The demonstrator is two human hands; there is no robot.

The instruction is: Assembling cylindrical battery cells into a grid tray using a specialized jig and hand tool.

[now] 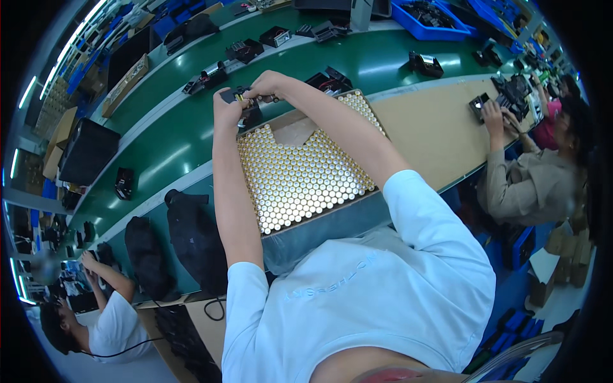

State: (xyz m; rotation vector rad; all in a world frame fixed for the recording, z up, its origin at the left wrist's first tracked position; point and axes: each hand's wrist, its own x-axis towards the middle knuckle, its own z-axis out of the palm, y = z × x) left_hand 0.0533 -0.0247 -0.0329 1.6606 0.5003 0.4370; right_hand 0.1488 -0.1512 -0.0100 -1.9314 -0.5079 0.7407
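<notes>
Pale cloth T-shirt (377, 306) lies nearest. Left hand (227, 112) and right hand (268, 85): both grips clamped on a small black boxy unit (253, 116) between them, just past packed silver-topped cylinders (306, 175), left nearer; long axis unclear.

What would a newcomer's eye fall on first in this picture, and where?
First, probably, the shiny round pieces, packed closely in a box at the middle. Near the box's far left corner, the left hand and the right hand hold a small black device. Beyond them, a long green table curves across the view.
</notes>
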